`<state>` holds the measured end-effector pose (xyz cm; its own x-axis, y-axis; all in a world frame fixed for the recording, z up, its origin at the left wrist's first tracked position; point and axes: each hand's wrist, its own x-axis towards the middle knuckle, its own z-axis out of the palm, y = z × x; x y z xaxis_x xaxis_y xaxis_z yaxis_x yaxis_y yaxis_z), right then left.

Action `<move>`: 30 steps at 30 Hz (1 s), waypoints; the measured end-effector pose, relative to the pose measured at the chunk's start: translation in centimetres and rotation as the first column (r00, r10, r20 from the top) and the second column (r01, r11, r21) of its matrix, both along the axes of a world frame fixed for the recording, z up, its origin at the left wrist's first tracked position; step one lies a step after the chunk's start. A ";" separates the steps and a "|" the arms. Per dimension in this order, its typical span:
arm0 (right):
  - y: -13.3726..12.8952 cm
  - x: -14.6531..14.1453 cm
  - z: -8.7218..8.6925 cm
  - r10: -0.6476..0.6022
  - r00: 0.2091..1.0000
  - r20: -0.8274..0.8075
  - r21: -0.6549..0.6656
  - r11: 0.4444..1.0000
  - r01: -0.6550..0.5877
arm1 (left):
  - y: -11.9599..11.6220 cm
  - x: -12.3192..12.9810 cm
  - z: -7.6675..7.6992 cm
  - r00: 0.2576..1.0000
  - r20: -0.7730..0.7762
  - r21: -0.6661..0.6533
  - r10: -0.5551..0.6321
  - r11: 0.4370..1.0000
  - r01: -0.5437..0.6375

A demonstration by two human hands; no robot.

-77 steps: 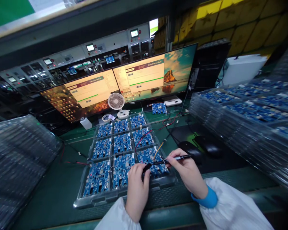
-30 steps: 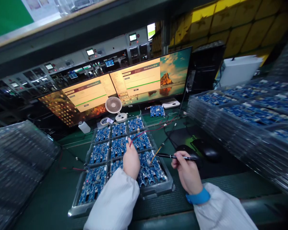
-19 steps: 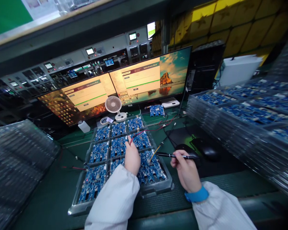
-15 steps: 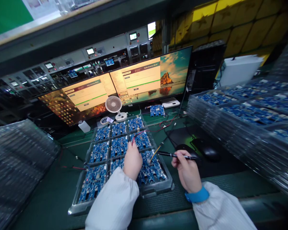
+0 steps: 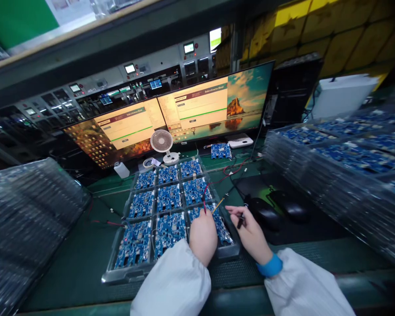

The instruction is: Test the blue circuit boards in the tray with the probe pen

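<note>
A clear plastic tray (image 5: 118,277) holds several blue circuit boards (image 5: 169,197) in compartments. Over the front right board (image 5: 222,226) is my left hand (image 5: 203,237), closed around the end of a red-and-black cable (image 5: 204,193); its fingertips are partly hidden behind the hand. My right hand (image 5: 252,232) is beside that board at the tray's right edge. It keeps a black pen (image 5: 240,220) tucked in its grip, with the index finger stretched toward the board. A yellow wire (image 5: 218,205) rises from the board between the two hands.
Two black mice (image 5: 288,206) lie on a dark mat at the right. Stacked trays stand at the left (image 5: 36,219) and right (image 5: 316,184). Behind the tray are a small fan (image 5: 161,141), a white bottle (image 5: 121,170), a loose board (image 5: 220,151) and two monitors (image 5: 200,105).
My left hand has moved right with the red-and-black cable, from the middle of the tray to the front right board. The pen has swung back within my right hand, whose index finger has straightened.
</note>
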<state>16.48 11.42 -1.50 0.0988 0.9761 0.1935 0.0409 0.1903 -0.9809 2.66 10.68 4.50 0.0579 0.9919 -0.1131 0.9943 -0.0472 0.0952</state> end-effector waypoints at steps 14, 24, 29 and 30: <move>1.3 -0.4 -2.8 0.183 0.911 0.368 0.012 0.979 -0.202 | -1.7 -6.7 1.0 0.834 0.546 0.101 -0.078 0.995 0.026; 1.3 -0.2 -2.7 0.158 0.891 0.425 0.015 0.983 -0.182 | -1.9 -10.5 -0.6 0.583 0.812 -0.046 0.018 0.998 0.032; 1.2 -0.8 -2.6 0.159 0.894 0.418 0.027 0.982 -0.187 | -2.0 -9.7 -1.6 0.541 0.838 -0.025 0.062 0.997 -0.076; 1.3 -0.9 -2.5 0.154 0.897 0.415 0.031 0.983 -0.183 | -2.1 -9.6 -1.6 0.557 0.829 -0.003 0.055 0.995 -0.095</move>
